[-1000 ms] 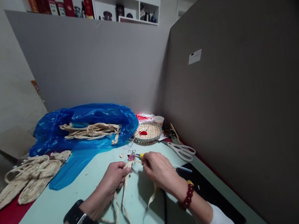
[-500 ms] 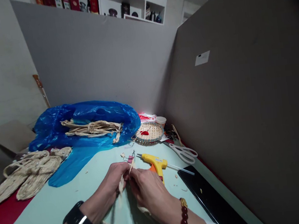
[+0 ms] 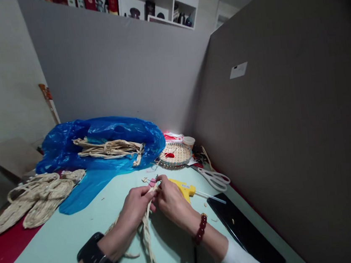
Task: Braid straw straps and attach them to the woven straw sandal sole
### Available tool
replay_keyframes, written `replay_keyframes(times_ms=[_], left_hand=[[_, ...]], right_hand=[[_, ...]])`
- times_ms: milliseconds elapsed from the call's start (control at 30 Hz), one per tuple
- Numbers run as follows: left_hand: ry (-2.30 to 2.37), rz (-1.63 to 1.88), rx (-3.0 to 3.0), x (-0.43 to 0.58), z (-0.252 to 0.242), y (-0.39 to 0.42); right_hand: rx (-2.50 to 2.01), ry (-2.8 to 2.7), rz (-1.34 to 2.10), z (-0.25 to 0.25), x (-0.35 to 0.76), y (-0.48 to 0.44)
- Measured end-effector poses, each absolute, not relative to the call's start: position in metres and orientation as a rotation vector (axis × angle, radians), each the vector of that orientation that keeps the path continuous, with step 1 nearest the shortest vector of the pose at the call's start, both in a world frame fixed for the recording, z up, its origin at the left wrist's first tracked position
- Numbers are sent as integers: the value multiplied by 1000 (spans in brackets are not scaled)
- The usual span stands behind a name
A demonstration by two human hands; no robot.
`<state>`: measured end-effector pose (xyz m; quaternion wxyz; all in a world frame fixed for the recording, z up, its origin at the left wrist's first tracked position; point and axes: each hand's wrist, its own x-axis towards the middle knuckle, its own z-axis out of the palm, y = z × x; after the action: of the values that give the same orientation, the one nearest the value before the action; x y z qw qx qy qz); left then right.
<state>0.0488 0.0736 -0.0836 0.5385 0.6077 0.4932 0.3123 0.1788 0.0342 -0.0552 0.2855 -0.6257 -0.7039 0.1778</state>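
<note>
Near the middle of the table, my left hand (image 3: pixel 137 206) is closed on a pale braid of dried straw-like strands (image 3: pixel 147 236), whose loose end hangs down toward me. A pink binder clip (image 3: pixel 151 182) with wire arms sits at the braid's far end. My right hand (image 3: pixel 172 201) is pinched at that same end, its fingertips at the clip's right wire arm; its fingers partly hide the contact. Just behind my right hand lies a yellow glue gun (image 3: pixel 184 189), partly covered, with a clear glue stick poking out of its back.
A blue plastic bag (image 3: pixel 117 125) holds a bundle of dried strands (image 3: pixel 111 149). Woven sandals (image 3: pixel 48 196) lie at left. A round woven basket (image 3: pixel 176 154), white-handled scissors (image 3: pixel 214 179) and a black tablet-like slab (image 3: pixel 243 229) line the right, beside a grey partition (image 3: pixel 272 116).
My right hand has moved forward to the binder clip, now covering the glue gun's nozzle. More of the braid's hanging end shows below my left hand. The view has shifted slightly.
</note>
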Motion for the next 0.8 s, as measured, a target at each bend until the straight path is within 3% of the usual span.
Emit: replay_keyframes(times_ms=[800], left_hand=[[1459,668,1977,56,-63,59]], right_hand=[[-1910,-1804,251,-56,181,41]])
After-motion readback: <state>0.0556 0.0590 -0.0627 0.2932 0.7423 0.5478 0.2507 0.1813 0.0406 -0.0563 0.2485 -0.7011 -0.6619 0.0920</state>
